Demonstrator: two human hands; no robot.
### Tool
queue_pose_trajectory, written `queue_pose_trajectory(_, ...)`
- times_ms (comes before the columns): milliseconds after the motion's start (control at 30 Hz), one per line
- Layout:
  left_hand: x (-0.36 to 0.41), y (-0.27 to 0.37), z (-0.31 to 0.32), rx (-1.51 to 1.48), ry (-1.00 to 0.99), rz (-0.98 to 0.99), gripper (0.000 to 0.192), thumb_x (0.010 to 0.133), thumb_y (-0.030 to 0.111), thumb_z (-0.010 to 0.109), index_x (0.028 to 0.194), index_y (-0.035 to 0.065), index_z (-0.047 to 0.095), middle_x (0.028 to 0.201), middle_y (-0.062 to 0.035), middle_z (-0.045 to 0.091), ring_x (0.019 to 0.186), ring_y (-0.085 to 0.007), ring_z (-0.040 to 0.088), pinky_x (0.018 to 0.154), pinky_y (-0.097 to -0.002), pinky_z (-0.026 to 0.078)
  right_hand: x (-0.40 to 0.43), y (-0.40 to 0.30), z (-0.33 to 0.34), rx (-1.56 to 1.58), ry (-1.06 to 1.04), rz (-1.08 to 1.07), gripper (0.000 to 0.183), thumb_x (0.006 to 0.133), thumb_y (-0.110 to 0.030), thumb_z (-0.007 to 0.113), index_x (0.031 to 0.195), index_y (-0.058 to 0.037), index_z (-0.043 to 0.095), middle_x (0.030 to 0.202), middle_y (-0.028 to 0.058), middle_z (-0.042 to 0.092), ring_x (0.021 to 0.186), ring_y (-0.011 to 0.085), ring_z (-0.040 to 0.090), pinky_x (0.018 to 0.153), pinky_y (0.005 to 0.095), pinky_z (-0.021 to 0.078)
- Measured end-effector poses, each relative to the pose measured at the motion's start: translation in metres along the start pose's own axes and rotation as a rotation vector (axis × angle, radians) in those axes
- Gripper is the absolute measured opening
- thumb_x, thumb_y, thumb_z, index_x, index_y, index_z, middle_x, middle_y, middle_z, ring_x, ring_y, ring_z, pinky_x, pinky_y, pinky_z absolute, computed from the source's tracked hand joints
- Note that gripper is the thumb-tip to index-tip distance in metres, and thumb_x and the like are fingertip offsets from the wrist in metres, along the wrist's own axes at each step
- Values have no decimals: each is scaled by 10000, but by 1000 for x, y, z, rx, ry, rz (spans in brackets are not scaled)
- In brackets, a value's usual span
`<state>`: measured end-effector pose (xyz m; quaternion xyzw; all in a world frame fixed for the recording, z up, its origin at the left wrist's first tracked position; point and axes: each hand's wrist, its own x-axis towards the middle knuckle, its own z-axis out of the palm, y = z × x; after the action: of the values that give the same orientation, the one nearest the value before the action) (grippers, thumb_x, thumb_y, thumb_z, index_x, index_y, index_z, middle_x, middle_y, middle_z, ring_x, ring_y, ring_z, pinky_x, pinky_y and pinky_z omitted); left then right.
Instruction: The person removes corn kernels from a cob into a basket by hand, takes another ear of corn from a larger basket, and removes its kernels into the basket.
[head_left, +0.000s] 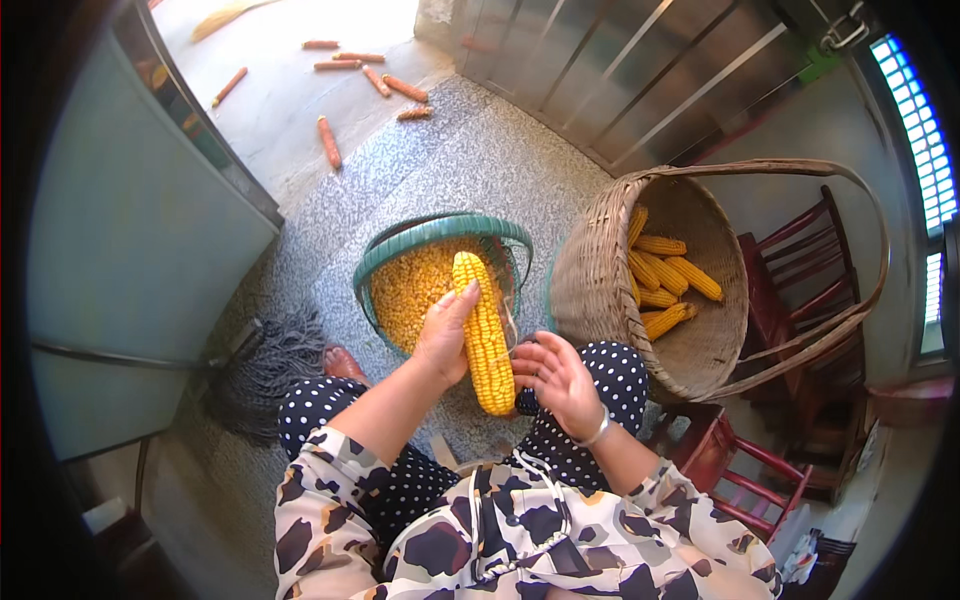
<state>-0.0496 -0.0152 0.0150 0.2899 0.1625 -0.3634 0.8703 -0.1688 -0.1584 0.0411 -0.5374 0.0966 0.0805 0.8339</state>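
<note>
My left hand (448, 334) grips a yellow ear of corn (486, 352) around its middle, thumb on top. My right hand (555, 382), with a bracelet at the wrist, is just right of the ear's lower part, palm turned toward it, fingers apart and slightly curled. Pale strands of corn silk hang beside the ear. Beyond my hands stands a basket with a green handle (442, 225), holding loose corn kernels (411, 289). At the right a large wicker basket (600, 255) lies tipped on its side, its mouth showing several husked ears (660, 274).
Several bare reddish corncobs (328, 142) lie on the floor near the doorway. A string mop head (277, 375) rests left of my leg. Dark red wooden chairs (795, 300) stand behind the wicker basket. A grey door panel (142, 247) is at the left, a barred metal gate (600, 67) ahead.
</note>
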Motion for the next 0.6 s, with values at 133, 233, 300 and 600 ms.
queue_pose_trajectory(133, -6, 0, -8, 18, -21, 64, 202, 853, 213, 549, 962, 48, 508, 832, -53, 577, 702, -146, 566, 616, -304, 484, 34, 20, 10, -179, 199, 135, 383, 819, -170, 578, 1122, 13, 430, 939, 81, 558, 797, 119, 539, 710, 244, 441)
queue_pose_trajectory(233, -9, 0, -4, 333, 65, 307, 195, 835, 180, 582, 951, 42, 506, 833, -33, 572, 693, -102, 541, 605, -273, 463, 47, 34, 7, -344, 380, -8, 86, 798, -90, 595, 808, -5, 585, 703, 3, 547, 623, 82, 505, 583, 222, 420)
queue_pose_trajectory(300, -2, 2, -11, 346, 116, 391, 206, 821, 181, 605, 937, 40, 509, 831, -23, 571, 690, -81, 522, 598, -251, 443, 46, 34, 4, -288, 319, -97, 80, 813, -56, 577, 743, -40, 543, 672, 5, 558, 579, 71, 500, 547, 202, 418)
queue_pose_trajectory(600, 16, 33, -19, 241, 330, 390, 219, 821, 242, 598, 900, 52, 524, 810, -25, 568, 705, -97, 515, 618, -267, 434, 2, 62, -14, -1465, -666, 112, 117, 662, -61, 631, 769, -43, 587, 757, 124, 582, 719, 306, 574, 668, 360, 468)
